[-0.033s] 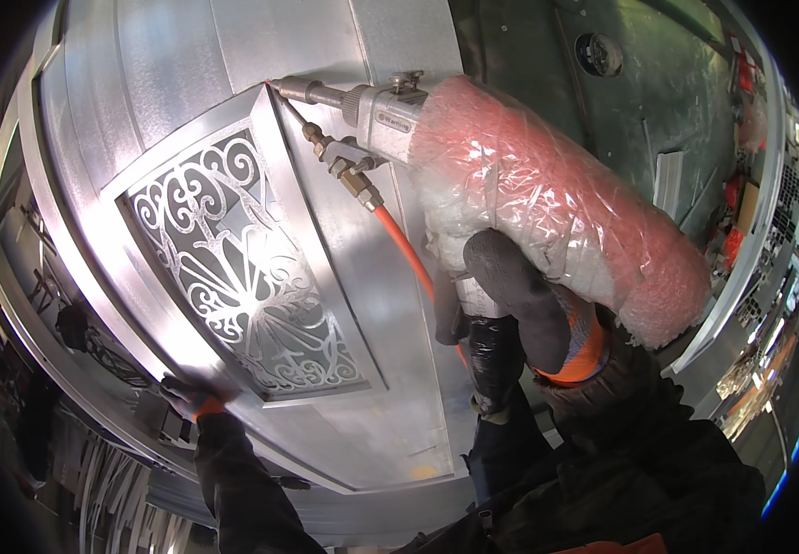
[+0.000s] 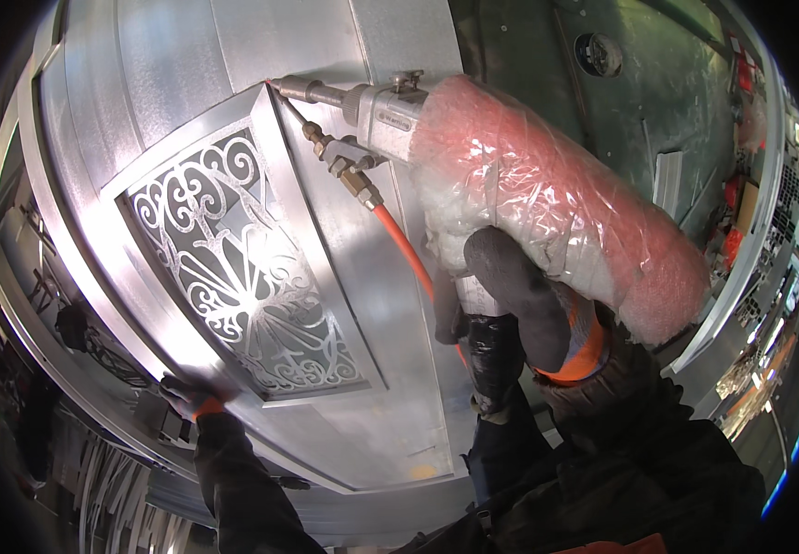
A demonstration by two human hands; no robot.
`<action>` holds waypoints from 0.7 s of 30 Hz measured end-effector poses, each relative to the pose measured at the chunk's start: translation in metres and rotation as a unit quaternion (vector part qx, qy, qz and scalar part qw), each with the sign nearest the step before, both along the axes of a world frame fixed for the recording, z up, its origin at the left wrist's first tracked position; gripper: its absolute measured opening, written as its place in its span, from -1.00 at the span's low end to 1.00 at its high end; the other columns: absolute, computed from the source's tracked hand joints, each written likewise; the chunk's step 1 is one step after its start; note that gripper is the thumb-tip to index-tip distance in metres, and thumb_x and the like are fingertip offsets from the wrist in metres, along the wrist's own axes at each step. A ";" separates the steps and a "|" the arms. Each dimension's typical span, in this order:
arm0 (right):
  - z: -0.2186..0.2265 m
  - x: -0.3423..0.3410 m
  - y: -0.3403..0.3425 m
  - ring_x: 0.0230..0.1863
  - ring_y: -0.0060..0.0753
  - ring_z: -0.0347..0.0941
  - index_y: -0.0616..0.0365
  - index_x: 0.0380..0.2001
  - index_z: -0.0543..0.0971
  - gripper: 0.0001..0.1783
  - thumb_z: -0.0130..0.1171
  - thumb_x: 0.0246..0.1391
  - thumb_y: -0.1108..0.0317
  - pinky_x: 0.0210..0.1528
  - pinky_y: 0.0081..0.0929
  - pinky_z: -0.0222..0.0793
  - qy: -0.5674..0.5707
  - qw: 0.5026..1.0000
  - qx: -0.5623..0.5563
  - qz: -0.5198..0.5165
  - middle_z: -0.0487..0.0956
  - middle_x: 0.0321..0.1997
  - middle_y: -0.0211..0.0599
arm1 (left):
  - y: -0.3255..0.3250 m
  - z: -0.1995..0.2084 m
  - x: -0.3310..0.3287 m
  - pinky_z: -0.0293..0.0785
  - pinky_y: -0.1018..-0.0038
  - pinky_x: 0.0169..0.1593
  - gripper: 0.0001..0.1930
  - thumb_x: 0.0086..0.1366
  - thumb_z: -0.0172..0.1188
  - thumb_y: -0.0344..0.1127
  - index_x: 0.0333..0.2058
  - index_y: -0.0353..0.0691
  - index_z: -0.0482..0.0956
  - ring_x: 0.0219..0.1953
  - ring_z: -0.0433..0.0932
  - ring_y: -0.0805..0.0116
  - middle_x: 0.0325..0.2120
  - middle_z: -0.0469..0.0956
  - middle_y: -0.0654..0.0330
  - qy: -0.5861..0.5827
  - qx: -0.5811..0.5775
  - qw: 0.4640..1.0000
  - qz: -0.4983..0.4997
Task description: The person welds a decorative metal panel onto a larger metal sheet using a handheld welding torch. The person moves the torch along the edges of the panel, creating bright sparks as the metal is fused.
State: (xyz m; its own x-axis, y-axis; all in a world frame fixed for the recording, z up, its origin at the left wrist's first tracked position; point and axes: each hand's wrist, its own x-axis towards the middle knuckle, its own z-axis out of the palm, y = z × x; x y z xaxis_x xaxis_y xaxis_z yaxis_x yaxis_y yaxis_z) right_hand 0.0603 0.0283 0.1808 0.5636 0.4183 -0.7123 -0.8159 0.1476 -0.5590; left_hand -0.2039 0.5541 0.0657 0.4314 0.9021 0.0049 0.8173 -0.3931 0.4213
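My right hand point(image 2: 524, 295), in a dark glove with an orange cuff, is closed round the handle of a welding gun point(image 2: 388, 120). Bubble wrap, red and clear, covers the gun's thick body. Its nozzle meets the upper right corner of a raised metal frame point(image 2: 321, 249), where a small red glow shows. Beside the nozzle a thin brass-fitted guide leads into an orange hose point(image 2: 404, 242). My gloved left hand point(image 2: 187, 397) lies on the near left edge of a silvery metal door panel point(image 2: 399, 425), fingers extended and partly in shadow.
Inside the frame sits a scrollwork grille point(image 2: 252, 268) with cut-out swirls. A dark green surface point(image 2: 621, 111) lies beyond the panel at right, holding a round fitting point(image 2: 599, 55) and a pale metal strip point(image 2: 667, 183). Stacked metal strips point(image 2: 113, 503) are at lower left.
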 end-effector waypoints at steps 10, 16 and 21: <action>0.021 0.023 0.003 -0.57 -0.47 0.45 0.24 -0.51 0.56 -0.33 -0.27 0.33 -0.12 -0.48 -0.53 0.37 -0.034 0.988 -0.108 0.107 0.53 -0.61 -0.27 | 0.008 -0.005 -0.006 0.42 0.26 -0.01 -0.47 0.52 -0.08 0.12 0.03 -0.28 0.54 -0.12 0.50 0.17 -0.09 0.56 0.02 0.013 -0.003 1.000 -0.004; 0.027 0.022 0.010 -0.57 -0.49 0.45 0.24 -0.46 0.56 -0.33 -0.23 0.33 -0.15 -0.49 -0.51 0.37 -0.029 0.992 -0.111 0.061 0.54 -0.61 -0.28 | 0.000 -0.004 0.002 0.40 0.21 0.05 -0.41 0.52 -0.10 0.14 0.11 -0.33 0.49 -0.03 0.51 0.08 0.01 0.55 -0.09 0.039 0.015 0.999 -0.006; 0.021 0.016 0.005 -0.57 -0.50 0.45 0.23 -0.46 0.56 -0.33 -0.21 0.31 -0.17 -0.49 -0.51 0.36 -0.024 0.992 -0.098 0.079 0.54 -0.61 -0.29 | 0.001 0.000 -0.003 0.38 0.15 0.05 -0.35 0.49 -0.15 0.23 0.13 -0.29 0.48 -0.01 0.51 0.02 0.01 0.54 -0.10 0.058 0.019 0.998 -0.017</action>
